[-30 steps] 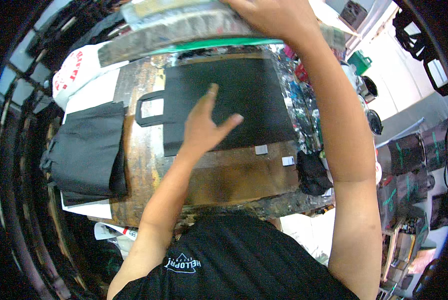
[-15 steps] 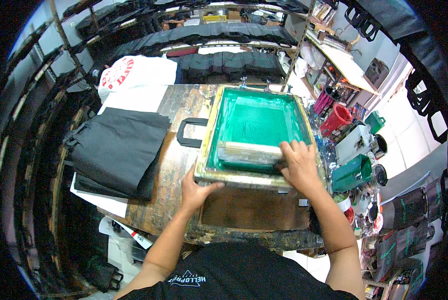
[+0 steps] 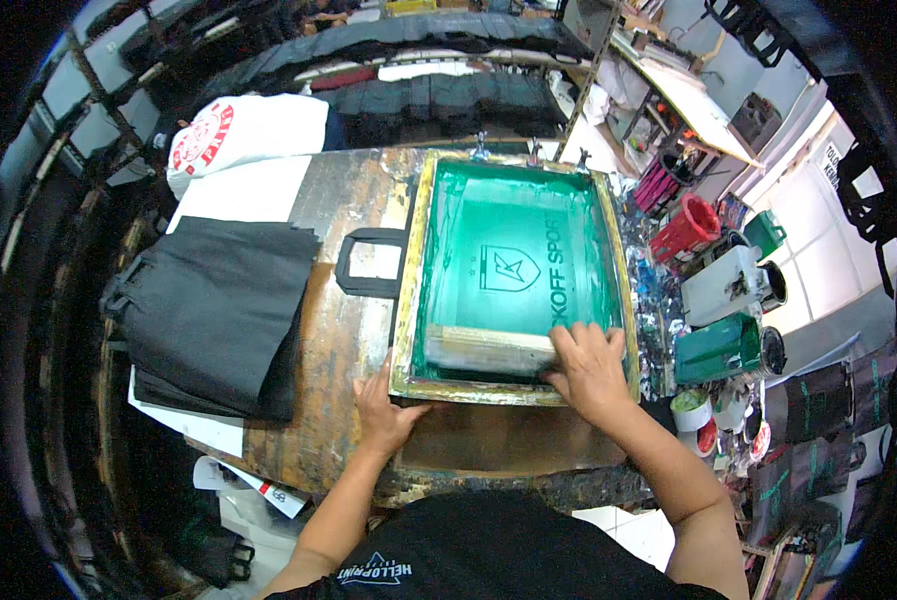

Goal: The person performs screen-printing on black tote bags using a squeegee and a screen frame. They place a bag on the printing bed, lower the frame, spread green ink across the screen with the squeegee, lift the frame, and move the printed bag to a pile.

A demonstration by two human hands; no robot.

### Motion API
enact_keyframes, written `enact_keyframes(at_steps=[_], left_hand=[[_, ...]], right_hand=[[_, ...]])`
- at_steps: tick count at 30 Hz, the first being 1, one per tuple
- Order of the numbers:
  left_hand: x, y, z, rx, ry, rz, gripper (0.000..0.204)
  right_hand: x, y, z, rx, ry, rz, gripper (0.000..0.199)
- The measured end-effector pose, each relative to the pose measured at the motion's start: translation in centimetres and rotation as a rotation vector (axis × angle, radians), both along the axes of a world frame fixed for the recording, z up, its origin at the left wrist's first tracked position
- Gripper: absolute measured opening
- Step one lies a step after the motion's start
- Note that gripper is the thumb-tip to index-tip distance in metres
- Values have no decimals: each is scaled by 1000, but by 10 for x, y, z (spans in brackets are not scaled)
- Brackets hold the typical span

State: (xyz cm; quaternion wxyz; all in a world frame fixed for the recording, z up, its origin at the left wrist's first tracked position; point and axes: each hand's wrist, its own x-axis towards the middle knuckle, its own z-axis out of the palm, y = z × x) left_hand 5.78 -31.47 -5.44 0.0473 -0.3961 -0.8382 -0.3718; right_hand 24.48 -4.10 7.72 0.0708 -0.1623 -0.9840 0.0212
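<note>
A wooden-framed printing screen (image 3: 416,270) lies over the worktable, its inside smeared with green ink. A dark shield emblem (image 3: 510,269) and lettering show through the mesh. My right hand (image 3: 591,372) is closed around the right end of a wide squeegee (image 3: 489,350), near the screen's front edge. At the front left corner my left hand (image 3: 381,405) grips the frame, thumb along the near edge. A black bag handle (image 3: 344,270) sticks out from under the screen's left side; the rest of that bag is hidden.
Black bags lie stacked (image 3: 209,310) on the table's left. Clamps (image 3: 535,152) stand at the screen's far edge. Along the right side are a red ink pot (image 3: 691,225), a green container (image 3: 717,350) and several other pots. Behind the table, a shelf holds black bags (image 3: 439,108).
The screen's near edge has come down and toward me, covering more of the brown board. The emblem and lettering now show through the green. Both hands moved with the frame and squeegee.
</note>
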Motion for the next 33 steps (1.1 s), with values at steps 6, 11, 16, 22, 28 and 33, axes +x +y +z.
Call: enact_keyframes(at_steps=[6, 11, 16, 22, 28, 33], left_hand=[[-5, 0, 1, 23, -13, -47, 114], [-7, -3, -7, -10, 0, -57, 113], [-4, -3, -3, -4, -4, -36, 115], [-7, -4, -8, 7, -2, -23, 112], [0, -1, 12, -251, 65, 147, 114], [-35, 18, 40, -205, 117, 53, 127]], right_hand=[[-52, 45, -20, 94, 38, -50, 64], [-115, 101, -29, 171, 112, -60, 62], [-174, 159, -41, 237, 102, -120, 69], [-229, 224, -54, 287, 127, -171, 74], [-233, 256, -18, 172, 17, -194, 72], [-231, 254, -31, 302, 200, -152, 70]])
